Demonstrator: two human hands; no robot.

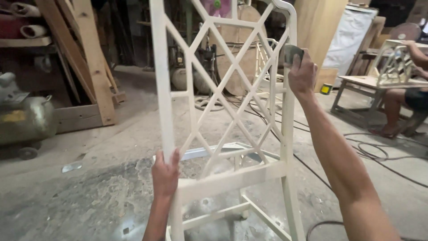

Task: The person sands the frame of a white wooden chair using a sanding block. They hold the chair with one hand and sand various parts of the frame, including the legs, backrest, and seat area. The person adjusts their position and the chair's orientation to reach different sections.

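head view: my left hand (166,173) is low, arm coming up from the bottom edge, fingers wrapped round the left upright of the chair frame (223,111), just above the seat rail. closed grip, thumb side toward me. my right arm runs out long from the lower right, nearly straight, wrist raised. my right hand (302,73) is up at the top of the right upright, fingers curled and pinching a grey sanding pad (293,53) against the post just under the rounded top corner.

the chair frame is pale unfinished wood, lattice back of crossed diagonal slats, standing upright on the concrete floor (89,196) right in front of me, between my two hands. left hand on its left post low, right hand on its right post high.

around: timber planks (89,58) leaning at left, a compressor tank (26,120) far left, cables (374,151) across the floor at right. another person's arm and leg show at the far right by a bench (361,82) carrying a second lattice frame (394,67).
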